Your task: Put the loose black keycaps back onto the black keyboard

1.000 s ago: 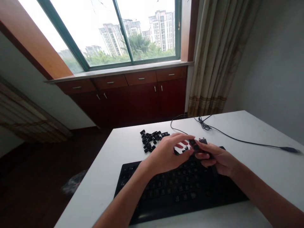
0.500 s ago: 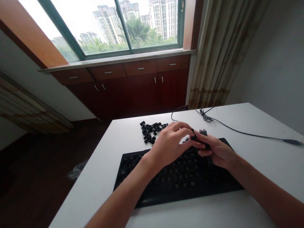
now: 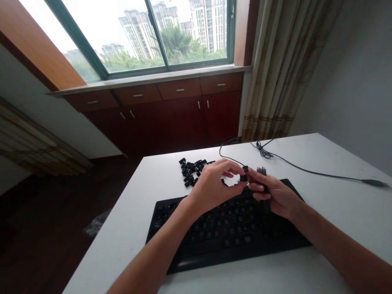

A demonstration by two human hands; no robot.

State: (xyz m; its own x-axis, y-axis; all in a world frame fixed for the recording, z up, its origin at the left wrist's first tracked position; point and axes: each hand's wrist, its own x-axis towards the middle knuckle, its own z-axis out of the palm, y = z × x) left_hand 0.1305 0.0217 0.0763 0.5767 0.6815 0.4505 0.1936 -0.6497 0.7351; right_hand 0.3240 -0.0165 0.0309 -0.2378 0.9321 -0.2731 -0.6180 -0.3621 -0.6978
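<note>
My left hand (image 3: 214, 179) is closed in a pinch on a small black keycap (image 3: 243, 178), held up above the keyboard. My right hand (image 3: 277, 194) wraps round a black brush-like tool (image 3: 261, 170) whose grey, rough-looking end points up and away. The right thumb and forefinger meet the left fingertips at the keycap; how far they grip it is partly hidden. Beneath both hands lies a black keyboard (image 3: 208, 257) with many key places bare of caps. A heap of loose black keycaps (image 3: 191, 168) rests just beyond its far edge.
A thin black cable (image 3: 312, 170) runs across the white table (image 3: 346, 220), tangled near the back edge, its plug (image 3: 375, 183) at the right. A clear plastic bag (image 3: 96, 223) is on the dark floor at left. A cabinet (image 3: 171, 118) stands under the window.
The keycap and my left fingertips have moved slightly left, and the keycap now shows more plainly between them. My right hand keeps its hold on the brush-like tool.
</note>
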